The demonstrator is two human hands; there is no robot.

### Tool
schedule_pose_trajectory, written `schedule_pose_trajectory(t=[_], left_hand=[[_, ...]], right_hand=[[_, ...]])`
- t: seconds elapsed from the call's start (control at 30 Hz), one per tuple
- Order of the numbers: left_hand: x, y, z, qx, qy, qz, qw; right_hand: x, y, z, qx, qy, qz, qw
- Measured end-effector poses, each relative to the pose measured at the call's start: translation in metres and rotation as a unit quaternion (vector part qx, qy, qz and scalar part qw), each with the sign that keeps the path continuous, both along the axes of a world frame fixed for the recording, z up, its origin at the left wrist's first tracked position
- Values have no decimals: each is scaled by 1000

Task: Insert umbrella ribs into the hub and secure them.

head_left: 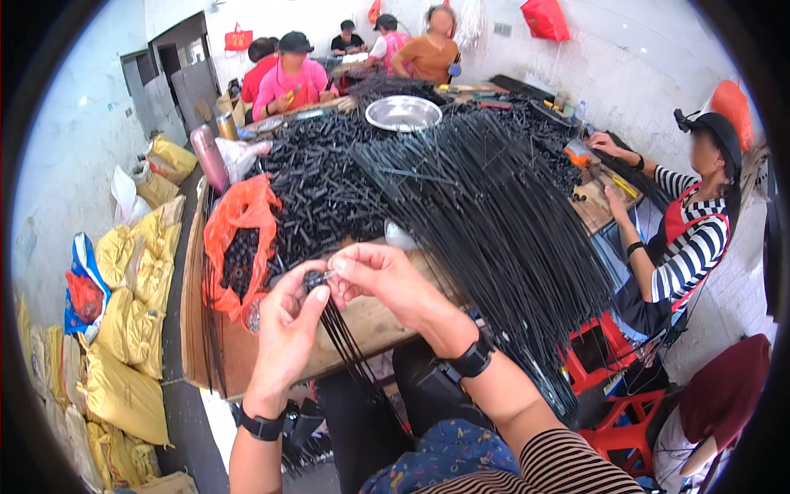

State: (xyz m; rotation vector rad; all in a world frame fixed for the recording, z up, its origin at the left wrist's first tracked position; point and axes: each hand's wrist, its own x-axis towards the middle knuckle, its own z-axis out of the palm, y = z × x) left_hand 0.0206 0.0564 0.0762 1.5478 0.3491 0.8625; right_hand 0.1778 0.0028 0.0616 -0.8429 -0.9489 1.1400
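Observation:
Over the near table edge, my left hand (pixel 286 317) is closed on a small black plastic part (pixel 314 281), held between thumb and fingers. Several thin black cables (pixel 349 350) hang down from it toward my lap. My right hand (pixel 374 276) pinches a small, thin, pale piece (pixel 331 274) against that black part; its exact kind is too small to tell. Beyond my hands lies a heap of short black plastic parts (pixel 321 169). To the right of it is a large spread of long black cables (pixel 514 235).
An orange plastic bag (pixel 247 206) of small black parts sits at left, near a pink bottle (pixel 210 156). A metal bowl (pixel 403 112) rests on the heap. Yellow sacks (pixel 127 395) line the left wall; red stools (pixel 621 424) stand right. Co-workers sit around the table.

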Motion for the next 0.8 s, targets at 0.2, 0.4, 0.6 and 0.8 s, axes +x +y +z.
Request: schedule_pose_trajectory(t=[0.2,0.4,0.6,0.8], left_hand=[[-3,4,2,-16,3,-12,1000],[-2,7,-1,-35,-10,-35,999],[-7,9,-7,-30,-13,-57,998],[-7,8,-8,-20,0,-28,999]], right_hand=[[-8,2,-1,37,25,-8,999],[3,0,-4,37,65,61,995],[-1,-9,-1,64,17,78,995],[-8,-13,-3,100,-88,-44,990]])
